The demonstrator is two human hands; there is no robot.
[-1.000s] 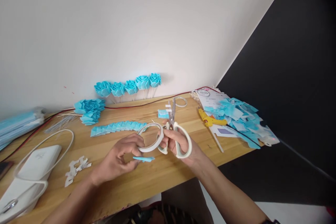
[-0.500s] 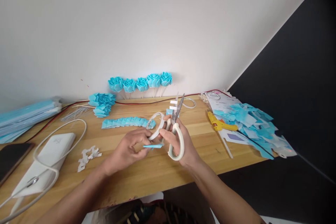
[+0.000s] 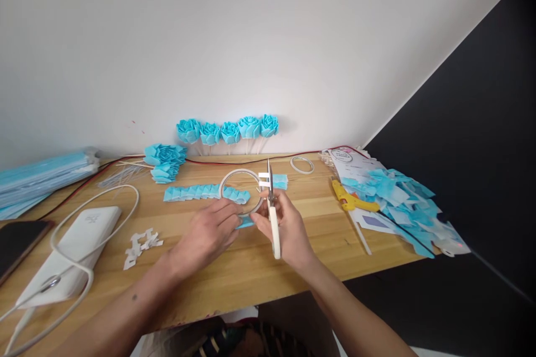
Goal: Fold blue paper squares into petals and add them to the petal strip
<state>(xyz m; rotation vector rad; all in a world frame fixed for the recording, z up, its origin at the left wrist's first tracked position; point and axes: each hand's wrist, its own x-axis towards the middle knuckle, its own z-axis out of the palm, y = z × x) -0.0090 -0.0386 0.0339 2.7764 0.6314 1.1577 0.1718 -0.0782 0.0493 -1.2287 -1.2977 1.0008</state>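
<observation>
My right hand (image 3: 288, 226) is wrapped round white-handled scissors (image 3: 274, 228), whose blades point away from me and look nearly closed. Small white strips of tape (image 3: 263, 179) stick to the blades. In my left hand (image 3: 213, 228) is a narrow roll of double-sided tape (image 3: 223, 179), held upright by its lower edge. Between both hands a small folded blue piece (image 3: 245, 222) shows, partly hidden by my fingers. Behind the tape roll lies a pleated blue strip (image 3: 192, 193). Another flat blue piece (image 3: 280, 181) sits beyond the scissors.
Blue fabric roses (image 3: 249, 127) lean on the wall, with others (image 3: 165, 162) lying left. A yellow glue gun (image 3: 354, 201) rests beside a blue scrap pile (image 3: 397, 198). At left are a white power bank (image 3: 79, 251), its looped cable and paper scraps (image 3: 140, 248). A second tape ring (image 3: 302, 165) lies behind.
The scissors have turned edge-on and their blades have closed together. The tape roll has come upright, facing me. My left hand has moved slightly right, its fingers now over the folded blue piece.
</observation>
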